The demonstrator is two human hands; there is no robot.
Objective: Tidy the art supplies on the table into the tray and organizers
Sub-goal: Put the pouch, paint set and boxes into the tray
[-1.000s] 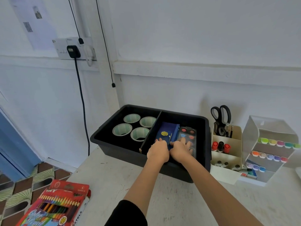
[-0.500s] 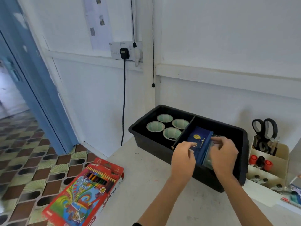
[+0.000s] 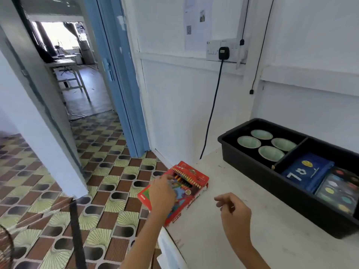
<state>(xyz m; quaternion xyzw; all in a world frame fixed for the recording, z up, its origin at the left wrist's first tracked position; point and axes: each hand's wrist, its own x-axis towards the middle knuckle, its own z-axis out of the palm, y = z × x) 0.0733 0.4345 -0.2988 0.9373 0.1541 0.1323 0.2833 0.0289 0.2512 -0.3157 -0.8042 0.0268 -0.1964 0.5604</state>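
Coloured-pencil box (image 3: 192,177) under left hand (image 3: 162,193), fingers loosely extended, no grip seen | right hand (image 3: 234,210) beside it, loosely curled, empty | tray (image 3: 252,164) beyond right hand already filled with tape rolls (image 3: 270,153), pouch (image 3: 307,171), paint palette (image 3: 338,189) | box judged not yet stowed

A: Left hand (image 3: 163,193)?
B: Over the red pencil box (image 3: 192,182) at the counter (image 3: 281,239) corner. Fingers (image 3: 162,179) stretched out, contact unclear.
A: Right hand (image 3: 235,212)?
B: Above the counter, just right of the box, loosely curled and holding nothing.
A: Tray?
B: Black tray (image 3: 242,158) by the wall, well apart from both hands. Left compartment — four tape rolls (image 3: 271,153). Right compartment — blue pouch (image 3: 307,171), with a paint palette (image 3: 340,189) right beside it.
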